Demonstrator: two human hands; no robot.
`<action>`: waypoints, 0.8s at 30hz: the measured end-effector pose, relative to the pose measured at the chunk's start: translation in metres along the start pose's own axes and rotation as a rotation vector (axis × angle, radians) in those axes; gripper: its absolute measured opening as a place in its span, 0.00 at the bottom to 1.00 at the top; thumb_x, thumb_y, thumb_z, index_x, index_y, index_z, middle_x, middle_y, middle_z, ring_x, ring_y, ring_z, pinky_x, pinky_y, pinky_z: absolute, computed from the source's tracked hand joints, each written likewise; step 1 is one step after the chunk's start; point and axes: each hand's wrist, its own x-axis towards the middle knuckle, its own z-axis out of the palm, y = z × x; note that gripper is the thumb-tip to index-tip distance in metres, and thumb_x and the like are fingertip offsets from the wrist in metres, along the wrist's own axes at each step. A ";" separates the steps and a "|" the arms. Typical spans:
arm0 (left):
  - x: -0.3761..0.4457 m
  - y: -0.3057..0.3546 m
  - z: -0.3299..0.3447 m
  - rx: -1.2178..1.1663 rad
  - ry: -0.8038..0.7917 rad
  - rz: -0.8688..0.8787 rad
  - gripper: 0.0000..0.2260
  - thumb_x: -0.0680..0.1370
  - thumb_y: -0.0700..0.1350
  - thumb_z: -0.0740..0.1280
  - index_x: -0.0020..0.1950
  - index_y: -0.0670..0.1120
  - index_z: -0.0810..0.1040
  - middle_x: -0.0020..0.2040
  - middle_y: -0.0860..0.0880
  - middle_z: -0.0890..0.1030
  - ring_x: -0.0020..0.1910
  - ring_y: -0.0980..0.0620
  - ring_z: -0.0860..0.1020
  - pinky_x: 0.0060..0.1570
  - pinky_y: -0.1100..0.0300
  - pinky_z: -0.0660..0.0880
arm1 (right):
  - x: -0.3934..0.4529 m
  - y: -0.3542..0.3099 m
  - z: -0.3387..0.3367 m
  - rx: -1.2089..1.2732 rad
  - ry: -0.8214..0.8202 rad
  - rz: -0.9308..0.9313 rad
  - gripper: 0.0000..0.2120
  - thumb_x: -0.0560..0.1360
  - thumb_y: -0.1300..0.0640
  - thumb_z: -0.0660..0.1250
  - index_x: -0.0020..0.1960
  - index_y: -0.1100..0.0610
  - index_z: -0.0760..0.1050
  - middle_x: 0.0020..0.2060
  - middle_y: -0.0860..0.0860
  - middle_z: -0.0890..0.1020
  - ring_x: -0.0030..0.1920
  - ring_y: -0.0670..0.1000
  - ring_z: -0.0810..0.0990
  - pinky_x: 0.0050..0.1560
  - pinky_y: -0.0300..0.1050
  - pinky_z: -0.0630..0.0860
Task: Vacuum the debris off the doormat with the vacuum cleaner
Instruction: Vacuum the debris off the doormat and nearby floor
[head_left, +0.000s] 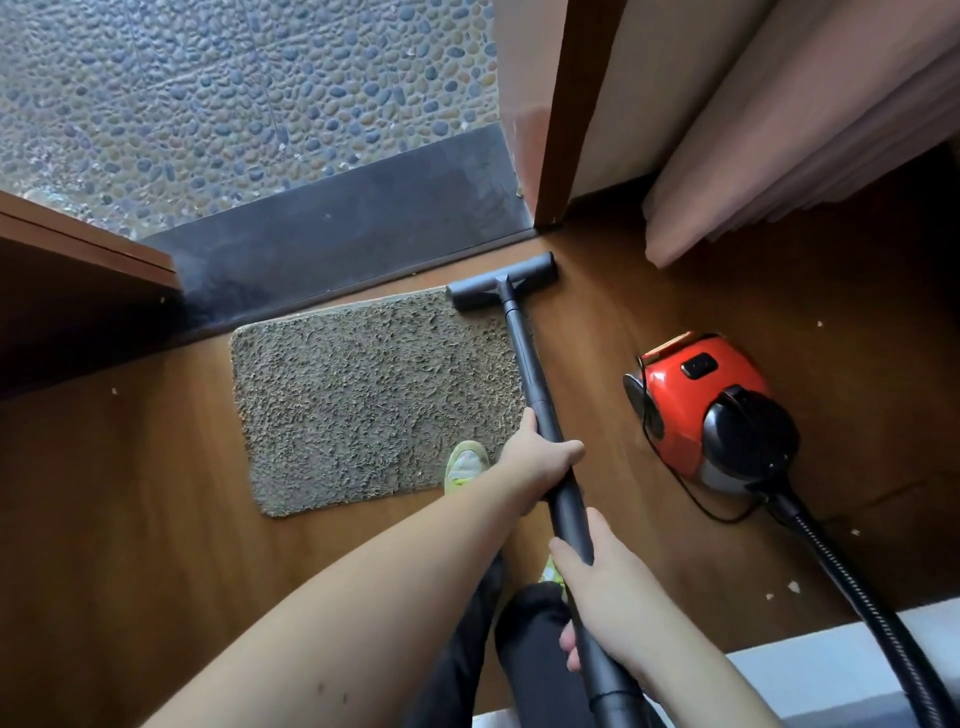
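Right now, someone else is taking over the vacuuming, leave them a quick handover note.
Left hand grips the vacuum wand midway; right hand grips it lower down.
The floor head sits at the doormat's far right corner, partly off it on the wood floor.
The red canister stands to the right, hose attached.
Done: cannot tell how much of the mat is covered.
Left: sweep across the mat; pale scraps also lie on the floor nearby.

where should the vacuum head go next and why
Probably draw the floor head back and left onto the doormat. It now sits at the mat's far right corner, mostly on bare wood floor, so most of the pile is uncovered. The left hand and right hand both grip the wand, ready to pull.
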 end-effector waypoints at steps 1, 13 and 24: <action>0.006 -0.006 0.001 -0.012 0.001 -0.006 0.44 0.56 0.54 0.69 0.72 0.60 0.59 0.55 0.41 0.79 0.47 0.36 0.83 0.43 0.41 0.82 | 0.000 0.001 0.003 -0.005 0.005 -0.004 0.19 0.81 0.52 0.57 0.71 0.46 0.58 0.34 0.60 0.76 0.20 0.54 0.76 0.23 0.45 0.77; 0.007 0.042 -0.031 0.049 0.044 0.100 0.27 0.65 0.49 0.69 0.61 0.46 0.67 0.51 0.39 0.78 0.42 0.40 0.81 0.39 0.45 0.83 | 0.027 -0.034 -0.002 0.147 -0.065 -0.094 0.07 0.82 0.55 0.57 0.59 0.51 0.68 0.34 0.57 0.72 0.21 0.52 0.75 0.21 0.41 0.73; -0.033 0.005 0.004 0.123 0.091 0.113 0.29 0.69 0.50 0.68 0.69 0.48 0.65 0.53 0.45 0.79 0.48 0.43 0.80 0.40 0.58 0.78 | -0.023 0.013 -0.023 0.119 -0.115 -0.130 0.05 0.81 0.54 0.60 0.55 0.46 0.71 0.32 0.56 0.73 0.24 0.56 0.76 0.25 0.46 0.76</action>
